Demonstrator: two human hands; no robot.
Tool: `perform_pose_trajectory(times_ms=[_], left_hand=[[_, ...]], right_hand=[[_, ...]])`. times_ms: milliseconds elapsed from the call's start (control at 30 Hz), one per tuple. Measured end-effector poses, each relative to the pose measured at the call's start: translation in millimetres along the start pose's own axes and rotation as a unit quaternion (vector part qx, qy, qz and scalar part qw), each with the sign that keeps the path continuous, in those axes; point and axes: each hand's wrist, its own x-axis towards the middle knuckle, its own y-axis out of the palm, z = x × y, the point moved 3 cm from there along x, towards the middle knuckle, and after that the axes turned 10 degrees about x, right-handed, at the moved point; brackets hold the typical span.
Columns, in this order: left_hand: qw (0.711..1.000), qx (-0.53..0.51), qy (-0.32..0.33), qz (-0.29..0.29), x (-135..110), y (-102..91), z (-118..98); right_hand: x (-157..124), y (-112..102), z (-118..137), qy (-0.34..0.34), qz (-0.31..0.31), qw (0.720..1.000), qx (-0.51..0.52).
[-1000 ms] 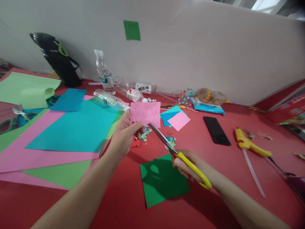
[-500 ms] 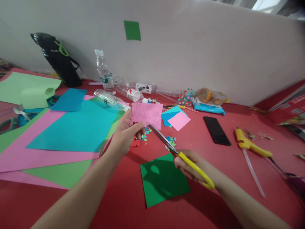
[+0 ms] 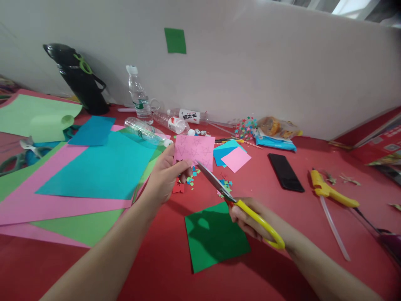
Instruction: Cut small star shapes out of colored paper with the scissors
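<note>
Between the thumb and fingers of my left hand [image 3: 167, 173] is a pink piece of paper [image 3: 200, 146] with several stars drawn on it in dark line. A notch is cut into its lower left edge, by my thumb. My right hand [image 3: 247, 217] grips yellow-handled scissors [image 3: 258, 221], whose blades point up and left to the lower edge of the pink paper. The blades look nearly closed. Beneath the scissors a dark green square sheet [image 3: 216, 246] lies on the red table [image 3: 156, 267]. Small coloured paper cuttings [image 3: 225, 184] lie behind the blades.
Large coloured sheets [image 3: 94, 171] cover the left side, with a black flask [image 3: 78, 79] and clear bottles [image 3: 139, 98] behind. On the right are a phone [image 3: 285, 172], a yellow glue gun [image 3: 333, 192] and a snack packet [image 3: 275, 140]. Paper stars [image 3: 246, 127] are heaped near the wall.
The view has shifted very slightly. Both hands, the pink paper and the scissors keep almost the same places relative to each other.
</note>
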Motion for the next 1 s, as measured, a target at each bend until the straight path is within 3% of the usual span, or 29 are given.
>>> perform_pose_trajectory(times_ms=[400,1000], left_hand=[[1.000,0.010,0.001,0.006,-0.3,1.3,0.2],[1.000,0.003,-0.013,0.018,0.7,-0.9,-0.8]], right_hand=[[1.0,1.2,-0.5,-0.020,0.024,0.999,0.024],[-1.1,0.1,5.3,0.007,0.038,0.999,-0.008]])
